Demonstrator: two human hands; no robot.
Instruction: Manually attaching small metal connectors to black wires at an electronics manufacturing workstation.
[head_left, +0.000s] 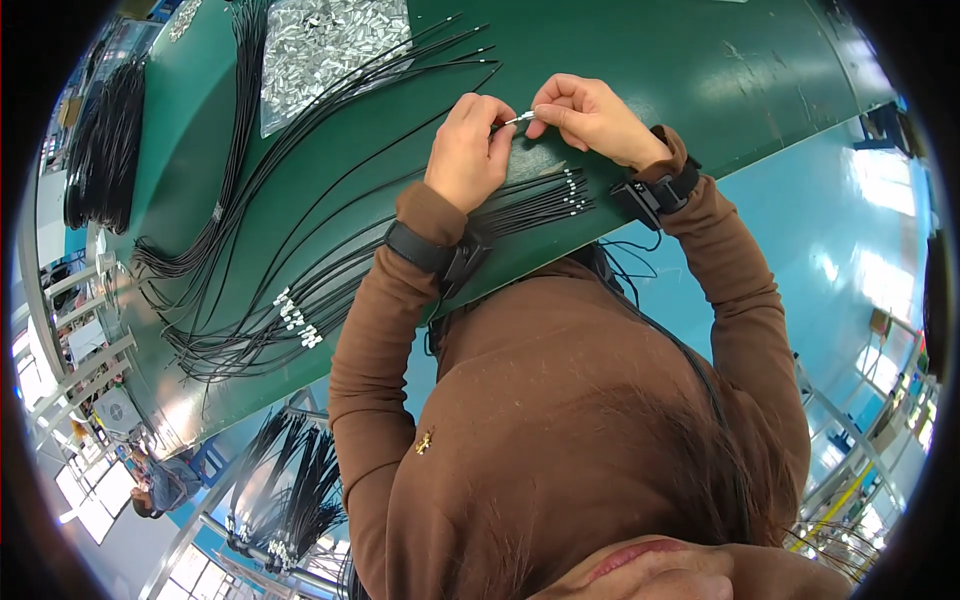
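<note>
My left hand (468, 152) pinches a thin black cable close to its tip, above the green table (650, 60). Thumb and fingers of my right hand (588, 118) are closed on a small silver metal sleeve (525, 117) at that cable's end. The fingers partly cover the joint, so how far the sleeve sits on the cable cannot be told. Beside my left hand, loose black cables (375, 72) fan out with their tips pointing right. Nearer to me lies a row of black cables (530, 205) with silver-white end pieces.
A clear plastic bag (335, 50) heaped with small silver sleeves lies at the far left-centre. Coiled black cables (105, 150) sit at the far left. White connectors (297, 318) cluster near the front edge. More cables hang on a rack (290, 480) below; a person (165, 483) is in the background.
</note>
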